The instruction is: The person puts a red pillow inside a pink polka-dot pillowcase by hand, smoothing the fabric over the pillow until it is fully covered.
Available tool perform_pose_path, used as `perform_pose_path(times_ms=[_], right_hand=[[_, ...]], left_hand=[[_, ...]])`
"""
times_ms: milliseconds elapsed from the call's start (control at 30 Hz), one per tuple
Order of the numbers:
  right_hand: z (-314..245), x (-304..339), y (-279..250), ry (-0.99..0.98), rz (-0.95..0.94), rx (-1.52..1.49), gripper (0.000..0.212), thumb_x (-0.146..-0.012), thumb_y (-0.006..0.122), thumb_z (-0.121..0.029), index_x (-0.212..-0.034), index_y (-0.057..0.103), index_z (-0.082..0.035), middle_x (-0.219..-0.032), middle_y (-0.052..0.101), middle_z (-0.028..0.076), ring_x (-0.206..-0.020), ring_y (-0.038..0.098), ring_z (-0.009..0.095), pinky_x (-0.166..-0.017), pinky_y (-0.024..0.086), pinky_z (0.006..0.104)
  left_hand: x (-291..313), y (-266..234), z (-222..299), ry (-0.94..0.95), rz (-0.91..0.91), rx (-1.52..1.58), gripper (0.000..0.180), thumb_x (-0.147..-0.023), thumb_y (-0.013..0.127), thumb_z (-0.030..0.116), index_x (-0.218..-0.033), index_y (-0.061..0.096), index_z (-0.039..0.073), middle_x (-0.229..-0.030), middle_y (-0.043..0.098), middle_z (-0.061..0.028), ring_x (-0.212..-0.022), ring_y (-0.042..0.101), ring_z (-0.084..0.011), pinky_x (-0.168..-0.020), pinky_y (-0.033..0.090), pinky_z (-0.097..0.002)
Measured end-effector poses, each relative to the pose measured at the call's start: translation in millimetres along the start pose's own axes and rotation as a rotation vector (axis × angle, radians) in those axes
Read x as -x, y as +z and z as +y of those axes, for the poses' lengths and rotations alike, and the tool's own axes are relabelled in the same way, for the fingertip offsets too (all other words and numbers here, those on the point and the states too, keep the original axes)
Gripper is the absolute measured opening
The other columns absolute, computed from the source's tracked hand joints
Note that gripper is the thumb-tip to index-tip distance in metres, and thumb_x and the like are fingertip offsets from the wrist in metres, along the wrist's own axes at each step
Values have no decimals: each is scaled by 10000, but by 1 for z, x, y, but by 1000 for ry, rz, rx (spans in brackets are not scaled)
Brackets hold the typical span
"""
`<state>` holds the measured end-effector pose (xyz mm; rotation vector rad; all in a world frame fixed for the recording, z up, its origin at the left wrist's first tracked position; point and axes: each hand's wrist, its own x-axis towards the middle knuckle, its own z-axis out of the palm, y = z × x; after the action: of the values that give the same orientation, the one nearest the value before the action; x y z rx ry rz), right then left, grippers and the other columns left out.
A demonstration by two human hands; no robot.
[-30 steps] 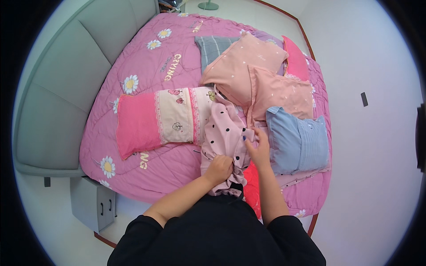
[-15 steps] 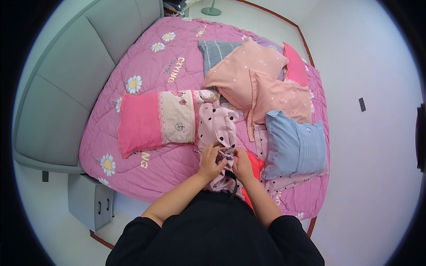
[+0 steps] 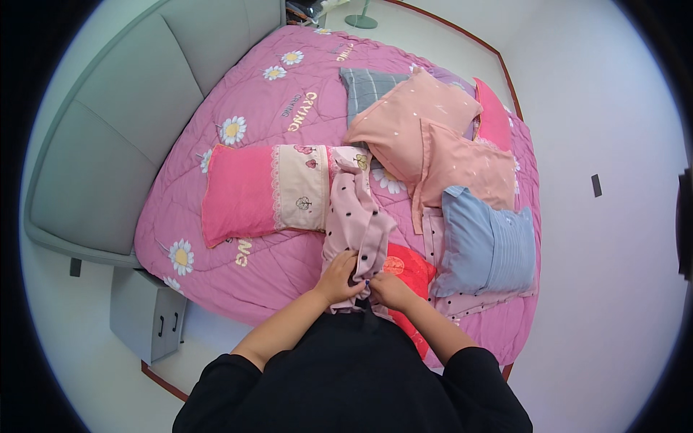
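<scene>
**Dotted pink cloth [image 3: 355, 224] bunched between two hands, its folds not smoothed out**

The cloth is gathered lengthwise, running from the fingertips up to the near end of a pink-and-cream pillow [image 3: 240, 195], whose edge it overlaps. It looks only partly handled: it is neither flat nor neatly folded, and straightening it appears left undone. The pillows around it look finished by comparison, lying plump on the quilt [image 3: 278, 281].

The left hand [image 3: 339, 278] curls its fingers into the cloth's near part, gripping a fold, thumb towards the other hand. The right hand [image 3: 390, 291] is closed down, apparently pinching the same cloth near its lower end; its fingertips are partly hidden. The two hands nearly meet.

Just beyond the right fingers, and under that forearm, lies a red patterned fabric [image 3: 416, 276]. Farther right of them, a blue pillow [image 3: 487, 242] rests on another dotted piece [image 3: 451, 307]. Ahead of the fingers, well apart, two peach pillows [image 3: 404, 119] overlap.
</scene>
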<state>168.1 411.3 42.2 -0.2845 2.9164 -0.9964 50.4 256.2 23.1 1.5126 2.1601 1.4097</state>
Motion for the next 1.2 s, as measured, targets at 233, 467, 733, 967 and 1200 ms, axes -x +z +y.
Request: perform_pose_path(times_ms=[233,467,733,967,1200], right_hand=[[-11,-7,-15,104,140,-184,136,-750,560,-108,-831,538,-2,-800,549,172,-773,545,327,-704,435,387],[-28,-35,-19,195,717,39,228,-707,668,-86,-881,537,-19,-875,558,135,-833,533,300,-718,421,374],[-26,-51,-21,-3,651,100,182,-707,647,-59,-861,553,-38,-861,572,89,-830,546,271,-706,428,359],[-30,-54,-31,-116,467,143,132,-727,606,-62,-839,539,-41,-823,559,88,-784,536,271,-693,424,355],[-28,-43,-12,-164,230,182,118,-727,569,-71,-827,524,-26,-797,540,93,-756,529,269,-672,420,356]], left_hand=[[-8,0,4,-115,116,28,472,-690,645,211,-1092,517,-2,-1155,457,-210,-1077,436,-371,-929,355,-408],[-2,-10,10,-101,158,104,376,-672,646,147,-1019,583,17,-1137,463,-206,-1059,460,-357,-890,382,-393],[-9,-28,17,-242,337,264,297,-711,632,106,-976,553,-1,-1066,502,-176,-943,510,-346,-793,420,-370],[-1,-36,10,-175,318,203,327,-725,632,110,-1006,530,-21,-1059,498,-185,-942,520,-342,-800,424,-353],[2,-32,7,-297,362,266,422,-679,701,183,-987,532,-51,-1102,474,-194,-990,501,-333,-837,412,-357]])
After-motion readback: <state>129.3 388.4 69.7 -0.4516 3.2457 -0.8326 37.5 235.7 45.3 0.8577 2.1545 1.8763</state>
